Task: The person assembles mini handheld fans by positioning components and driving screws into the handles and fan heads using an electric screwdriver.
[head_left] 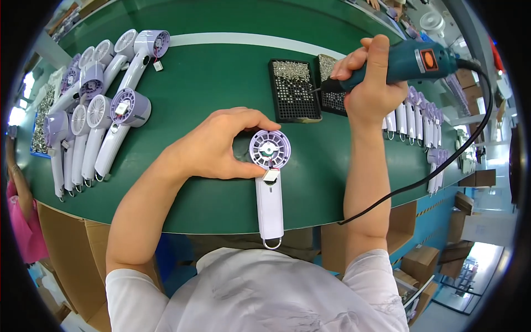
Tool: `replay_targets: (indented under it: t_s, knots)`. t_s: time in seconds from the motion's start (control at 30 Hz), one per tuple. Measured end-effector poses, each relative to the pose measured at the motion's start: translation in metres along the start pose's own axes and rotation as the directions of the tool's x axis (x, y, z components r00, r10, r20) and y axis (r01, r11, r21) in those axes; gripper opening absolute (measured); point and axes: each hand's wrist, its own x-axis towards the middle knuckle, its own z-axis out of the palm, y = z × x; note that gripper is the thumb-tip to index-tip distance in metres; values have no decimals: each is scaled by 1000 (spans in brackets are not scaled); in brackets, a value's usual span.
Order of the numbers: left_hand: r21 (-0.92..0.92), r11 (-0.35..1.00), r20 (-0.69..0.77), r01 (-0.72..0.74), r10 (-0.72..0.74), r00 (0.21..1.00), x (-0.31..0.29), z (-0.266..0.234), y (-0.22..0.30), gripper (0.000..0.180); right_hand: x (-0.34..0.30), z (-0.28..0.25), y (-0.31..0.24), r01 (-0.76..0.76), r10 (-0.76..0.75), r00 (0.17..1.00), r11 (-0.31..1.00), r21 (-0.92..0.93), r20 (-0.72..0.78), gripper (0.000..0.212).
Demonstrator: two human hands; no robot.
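Note:
My left hand [213,145] curls its thumb and fingers around the head of a white and purple handheld fan [270,207], which lies with its handle pointing at me. At the fan's neck, a small white connector [271,175] hangs on short wires beside my thumb. In my right hand [378,91], raised over the table, is a teal electric screwdriver [406,63] with a black cable. Its thin bit points left, over a black screw tray [297,118] whose holes are partly filled with small screws. Another such tray [336,110] stands partly hidden under the tool and hand.
Several more handheld fans [91,130] lie grouped on the green table [210,202] at left. Further fans [412,119] stand in rows at right. The screwdriver cable [437,171] loops down past my right forearm. Cardboard boxes [72,260] stand below the table edge.

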Motion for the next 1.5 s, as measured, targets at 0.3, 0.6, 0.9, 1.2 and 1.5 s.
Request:
replay_targets:
  t_s: [0.3,0.6,0.9,1.2,1.5]
  knots:
    - [-14,1000,-8,-19,19,1000,1,1,-1,59,-10,3,18,-60,63,996,997,45,-70,27]
    - [-22,999,-8,-28,28,1000,1,3,-2,59,-12,1,21,-70,70,996,998,2,-55,30]
    - [-16,999,-9,-43,43,999,1,1,-3,59,-11,2,24,-87,88,995,996,11,-43,29]
    - [-33,999,-22,-8,7,1000,-1,5,-1,60,-15,12,21,-46,55,996,993,-112,73,26]
    - [-16,1000,-29,-16,16,999,-1,6,-1,60,-13,7,14,-67,66,997,998,-22,-50,25]
